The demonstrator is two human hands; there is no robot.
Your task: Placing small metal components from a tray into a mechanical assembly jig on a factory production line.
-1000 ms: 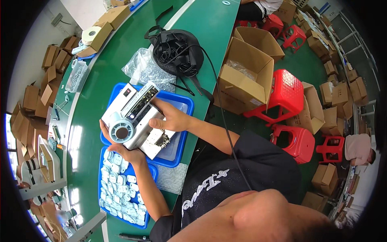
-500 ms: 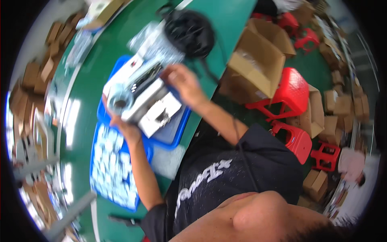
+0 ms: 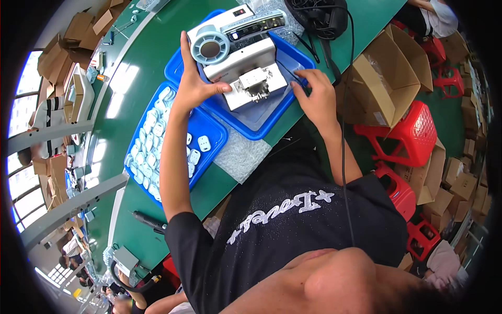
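Note:
A small white benchtop machine (image 3: 240, 60) with a round pale-blue wheel (image 3: 210, 48) and a metal clamp block (image 3: 256, 81) sits in a blue tray (image 3: 256, 133). My left hand (image 3: 196, 89) is at the machine's left side, thumb and fingers spread wide, the thumb by its front lower edge; firm contact cannot be made out. Over the tray's right rim is my right hand (image 3: 317, 97), fingers bent, with a gap between thumb and forefinger. A thin dark cable from the machine runs close to those fingertips.
Another blue tray (image 3: 212, 152) holds many pale key-fob-like pieces (image 3: 151, 136). Bubble wrap (image 3: 240, 154) lies beside it. A black coiled cable bundle (image 3: 324, 18) is at the back. Cartons (image 3: 384, 78) and red stools (image 3: 405, 136) stand right. A black handheld tool (image 3: 149, 221) rests left.
The whole view has shifted and sharpened, the table now lower right. My right hand has come away from the machine's right end to the tray rim; my left hand's fingers have spread.

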